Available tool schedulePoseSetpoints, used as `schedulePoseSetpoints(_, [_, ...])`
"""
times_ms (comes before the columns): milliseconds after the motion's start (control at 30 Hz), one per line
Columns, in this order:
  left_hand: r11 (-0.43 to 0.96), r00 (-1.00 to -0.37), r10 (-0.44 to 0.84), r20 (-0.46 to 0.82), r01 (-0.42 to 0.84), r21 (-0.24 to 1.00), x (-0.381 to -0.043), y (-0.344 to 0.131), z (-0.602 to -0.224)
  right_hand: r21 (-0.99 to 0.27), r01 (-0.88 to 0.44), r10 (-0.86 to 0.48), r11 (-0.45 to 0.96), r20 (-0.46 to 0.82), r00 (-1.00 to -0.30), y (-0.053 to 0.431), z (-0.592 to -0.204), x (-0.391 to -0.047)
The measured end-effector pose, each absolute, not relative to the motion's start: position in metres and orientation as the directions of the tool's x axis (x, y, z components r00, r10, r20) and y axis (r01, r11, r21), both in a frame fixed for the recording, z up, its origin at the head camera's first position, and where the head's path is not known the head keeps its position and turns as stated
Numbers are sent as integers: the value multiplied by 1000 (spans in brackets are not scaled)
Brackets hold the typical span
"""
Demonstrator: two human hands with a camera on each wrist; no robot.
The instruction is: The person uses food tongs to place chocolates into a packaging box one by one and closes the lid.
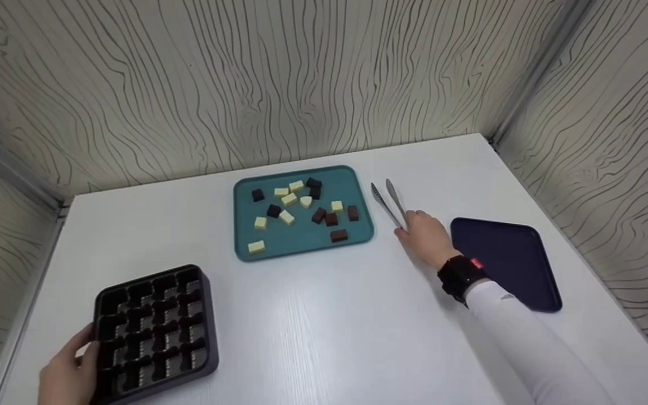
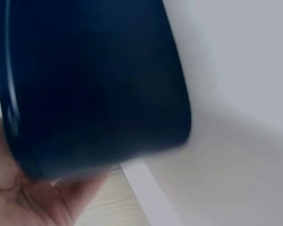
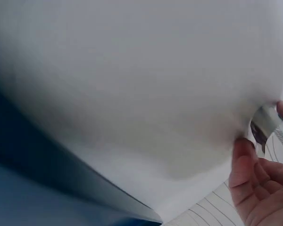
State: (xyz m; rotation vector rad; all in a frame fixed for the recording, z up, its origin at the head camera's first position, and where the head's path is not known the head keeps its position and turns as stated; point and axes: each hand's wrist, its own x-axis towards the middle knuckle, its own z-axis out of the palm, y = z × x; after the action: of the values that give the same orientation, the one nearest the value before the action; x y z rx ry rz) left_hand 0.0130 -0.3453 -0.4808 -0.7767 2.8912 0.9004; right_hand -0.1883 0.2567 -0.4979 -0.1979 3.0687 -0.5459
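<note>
At the lower left of the head view, my left hand (image 1: 71,365) grips the near left side of a dark box (image 1: 212,337) with a grid of square compartments. The thumb lies at the rim. In the left wrist view the box's dark blue underside or wall (image 2: 94,84) hides most of the fingers. My right hand (image 1: 428,236) holds metal tongs (image 1: 387,206) near their joined end, with the arms spread and the tips pointing to the back wall. Left of the tongs, a teal tray (image 1: 296,242) bears several white, dark brown and reddish-brown chocolate-like pieces (image 1: 286,217).
A navy tray (image 1: 507,259) lies on the white table (image 1: 301,315) at the right, partly under the right forearm's line of sight. Wood-patterned walls (image 1: 279,79) close off the back and sides. A dark watch-like band (image 1: 462,275) sits on the right wrist.
</note>
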Motion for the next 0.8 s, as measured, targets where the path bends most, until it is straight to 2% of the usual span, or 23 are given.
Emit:
schedulePoseSetpoints(200, [714,-909,-316,-273,-417,563,6,-317,-477,-390,-90,-106,916,-21,-994,261,-497,-186])
schedulePoseSetpoints(500, [690,-917,-265,-297,-396,606,6,-278,-475,-385,-23,-66,923,-98,-993,263,-497,-179])
schedulePoseSetpoints(800, [674,-938,-204,-281,-343,654,9,-233,-474,-359,8,22,933,36,-999,269,-485,-169])
